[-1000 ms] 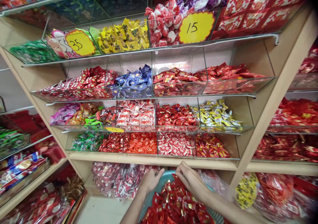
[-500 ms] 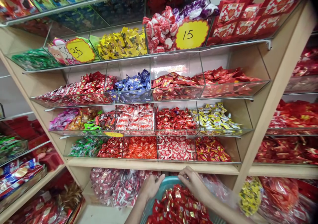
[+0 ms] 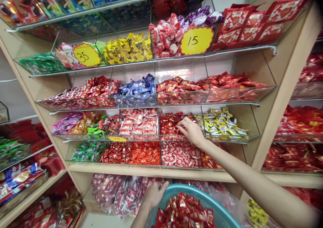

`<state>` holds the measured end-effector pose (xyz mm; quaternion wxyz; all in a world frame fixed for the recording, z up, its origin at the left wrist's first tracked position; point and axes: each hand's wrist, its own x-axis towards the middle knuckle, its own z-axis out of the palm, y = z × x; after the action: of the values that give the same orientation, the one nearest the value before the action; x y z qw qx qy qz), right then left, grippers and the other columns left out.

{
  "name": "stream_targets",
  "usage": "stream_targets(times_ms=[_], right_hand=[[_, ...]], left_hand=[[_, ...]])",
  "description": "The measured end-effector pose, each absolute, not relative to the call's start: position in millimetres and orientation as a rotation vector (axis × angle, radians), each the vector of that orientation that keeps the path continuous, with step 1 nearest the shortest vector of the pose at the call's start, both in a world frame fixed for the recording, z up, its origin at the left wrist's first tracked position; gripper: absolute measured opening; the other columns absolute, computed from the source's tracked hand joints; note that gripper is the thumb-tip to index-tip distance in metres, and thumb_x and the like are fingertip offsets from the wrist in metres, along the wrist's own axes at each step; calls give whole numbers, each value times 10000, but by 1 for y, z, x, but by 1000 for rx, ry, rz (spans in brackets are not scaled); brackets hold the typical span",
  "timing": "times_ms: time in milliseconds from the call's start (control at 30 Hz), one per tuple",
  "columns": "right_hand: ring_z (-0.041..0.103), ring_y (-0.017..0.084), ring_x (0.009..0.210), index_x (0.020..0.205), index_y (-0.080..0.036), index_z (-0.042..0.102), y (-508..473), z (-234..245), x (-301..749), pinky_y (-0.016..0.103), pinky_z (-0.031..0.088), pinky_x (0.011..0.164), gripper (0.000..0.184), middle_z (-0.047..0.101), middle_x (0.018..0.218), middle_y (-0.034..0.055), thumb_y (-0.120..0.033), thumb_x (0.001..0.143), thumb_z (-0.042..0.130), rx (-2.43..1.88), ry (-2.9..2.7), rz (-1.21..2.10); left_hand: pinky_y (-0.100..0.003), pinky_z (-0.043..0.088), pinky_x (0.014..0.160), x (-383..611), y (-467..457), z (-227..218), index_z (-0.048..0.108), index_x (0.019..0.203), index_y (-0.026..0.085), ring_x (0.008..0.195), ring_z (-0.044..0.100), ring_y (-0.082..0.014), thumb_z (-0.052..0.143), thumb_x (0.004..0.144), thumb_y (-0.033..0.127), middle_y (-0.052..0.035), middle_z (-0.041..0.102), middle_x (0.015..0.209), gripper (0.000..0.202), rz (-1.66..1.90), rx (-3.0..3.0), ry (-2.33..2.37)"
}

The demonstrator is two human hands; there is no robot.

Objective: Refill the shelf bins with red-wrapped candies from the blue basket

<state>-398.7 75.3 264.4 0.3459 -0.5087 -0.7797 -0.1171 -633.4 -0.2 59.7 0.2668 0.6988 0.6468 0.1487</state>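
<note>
Toward eight o'clock, a neighbouring shelf [image 3: 32, 193] borders pale floor [image 3: 101, 221] at seven. At six, the left hand [image 3: 152, 195] meets a teal basket [image 3: 202, 195] at its rim, thumb extended, grip hidden. Red sweets [image 3: 185, 210] heap inside toward half past five. At four, open space over a clear front wall [image 3: 174, 137] admits the right hand [image 3: 193, 131], fingers bent at a bin of red candies [image 3: 168, 124]; whether grasping any, I cannot tell. Three o'clock: a wooden upright [image 3: 281, 98].

Your right arm [image 3: 248, 169] is extended forward, right hand [image 3: 192, 132] palm-down, fingers [image 3: 185, 123] bent; left hand [image 3: 153, 195] sits lower, thumb [image 3: 165, 187] out.
</note>
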Motion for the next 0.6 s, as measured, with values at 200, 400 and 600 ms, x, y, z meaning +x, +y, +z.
stream_targets(times_ms=[200, 400, 600], right_hand=[[560, 174, 895, 1009, -218, 603, 102, 265, -402, 247, 369, 664, 165, 556, 1015, 46, -266, 866, 536, -1505, -2106, -356], [559, 175, 889, 1023, -213, 599, 112, 264, -405, 252, 370, 681, 192, 546, 1028, 49, -237, 835, 569, -1571, -2096, -272], [559, 170, 860, 961, -220, 618, 111, 258, -404, 254, 363, 659, 162, 535, 999, 43, -213, 873, 482, -1535, -2064, -288]], left_hand=[[-282, 402, 639, -634, 1, 58, 663, 734, 172, 779, 650, -255, 212, 788, 792, -134, 711, 817, 769, 416, 1886, 1730], [-274, 389, 610, -634, 1, 59, 664, 725, 166, 749, 649, -249, 221, 797, 780, -128, 699, 768, 761, 422, 1893, 1727], [-285, 390, 620, -634, 0, 60, 674, 752, 157, 752, 647, -259, 217, 796, 781, -137, 703, 799, 775, 402, 1885, 1744]])
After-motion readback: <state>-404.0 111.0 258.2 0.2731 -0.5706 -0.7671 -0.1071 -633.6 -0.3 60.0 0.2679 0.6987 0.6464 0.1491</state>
